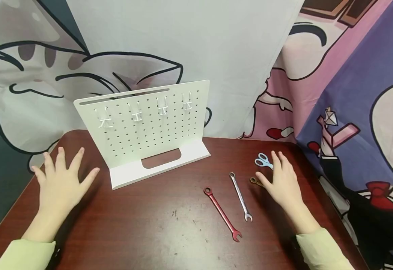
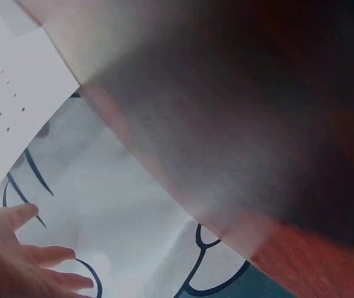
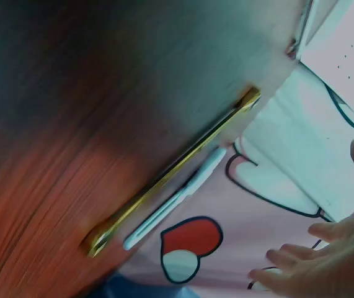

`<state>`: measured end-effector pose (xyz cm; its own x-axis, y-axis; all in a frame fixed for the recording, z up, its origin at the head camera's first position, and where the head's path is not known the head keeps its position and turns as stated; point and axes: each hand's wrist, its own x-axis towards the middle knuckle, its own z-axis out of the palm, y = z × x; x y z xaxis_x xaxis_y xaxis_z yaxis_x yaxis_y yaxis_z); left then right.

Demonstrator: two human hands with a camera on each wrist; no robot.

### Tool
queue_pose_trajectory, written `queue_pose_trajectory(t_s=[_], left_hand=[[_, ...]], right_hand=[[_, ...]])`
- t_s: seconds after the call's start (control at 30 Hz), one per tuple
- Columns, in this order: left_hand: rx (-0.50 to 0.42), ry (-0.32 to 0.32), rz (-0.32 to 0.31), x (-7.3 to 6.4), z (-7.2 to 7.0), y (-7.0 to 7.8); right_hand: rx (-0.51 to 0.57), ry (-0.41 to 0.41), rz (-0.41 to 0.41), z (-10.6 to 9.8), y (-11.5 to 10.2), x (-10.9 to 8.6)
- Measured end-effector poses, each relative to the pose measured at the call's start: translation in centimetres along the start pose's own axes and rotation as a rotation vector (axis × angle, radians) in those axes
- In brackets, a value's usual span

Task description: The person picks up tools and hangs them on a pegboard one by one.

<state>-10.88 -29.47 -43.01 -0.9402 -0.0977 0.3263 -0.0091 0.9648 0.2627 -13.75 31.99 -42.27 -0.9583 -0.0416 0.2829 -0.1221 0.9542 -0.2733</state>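
My left hand [image 1: 59, 185], fingers spread, is over the table's left side, beside a white pegboard stand [image 1: 159, 131]. Over the right side, my right hand [image 1: 284, 182] has its fingers extended and holds nothing. Beneath it lies a gold wrench [image 1: 255, 181], mostly hidden by the hand in the head view; the right wrist view shows the wrench [image 3: 177, 167] at full length. Light blue scissors [image 1: 262, 160] lie just past it, partly covered by the fingers. Left of that hand are a silver wrench [image 1: 240, 195] and a longer red wrench [image 1: 221, 213].
Several white hooks [image 1: 163, 108] hang in a row along the pegboard's upper part. The dark red-brown wooden table [image 1: 142, 232] ends at a cartoon-printed cloth [image 1: 237, 67] behind and to the right.
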Motion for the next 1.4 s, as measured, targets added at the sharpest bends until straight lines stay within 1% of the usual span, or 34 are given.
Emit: queue_pose_trajectory(t_s=[0.13,0.23,0.3,0.43,0.53,0.63,0.77,0.9,1.03,1.2,1.33,1.4], left_hand=[[-0.104,0.059,-0.013,0.3,-0.3,0.6],[-0.201,0.076,-0.023,0.4,-0.2,1.1],[-0.26,0.077,-0.033,0.5,-0.2,1.4],[-0.367,0.069,-0.072,0.8,-0.1,2.3],[-0.441,0.073,-0.113,1.1,0.0,2.9],[-0.496,0.07,-0.162,1.6,0.1,3.4],[-0.551,0.043,-0.232,2.2,0.1,4.0],[-0.595,0.028,-0.279,2.8,0.3,4.4],[-0.635,0.034,-0.311,3.2,0.8,4.7],[-0.694,0.041,-0.354,3.5,1.2,5.0],[-0.718,0.04,-0.369,3.5,1.5,5.4],[-0.72,0.037,-0.364,3.5,1.6,5.6]], right_hand=[[0.082,0.02,-0.033,0.5,-1.2,0.8],[0.137,0.041,-0.062,1.0,-2.2,1.4],[0.178,0.06,-0.087,1.3,-3.0,1.8],[0.257,0.087,-0.124,1.9,-4.6,2.9],[0.312,0.09,-0.129,2.4,-5.8,3.8],[0.354,0.086,-0.113,2.8,-6.9,4.6],[0.419,0.075,-0.079,3.3,-8.2,5.7],[0.505,0.055,-0.049,3.9,-9.3,6.9],[0.593,0.025,-0.022,4.6,-10.3,8.2],[0.691,-0.007,0.007,5.6,-11.8,9.9],[0.744,-0.014,0.027,6.6,-12.8,11.1],[0.756,-0.018,0.033,6.9,-13.4,11.7]])
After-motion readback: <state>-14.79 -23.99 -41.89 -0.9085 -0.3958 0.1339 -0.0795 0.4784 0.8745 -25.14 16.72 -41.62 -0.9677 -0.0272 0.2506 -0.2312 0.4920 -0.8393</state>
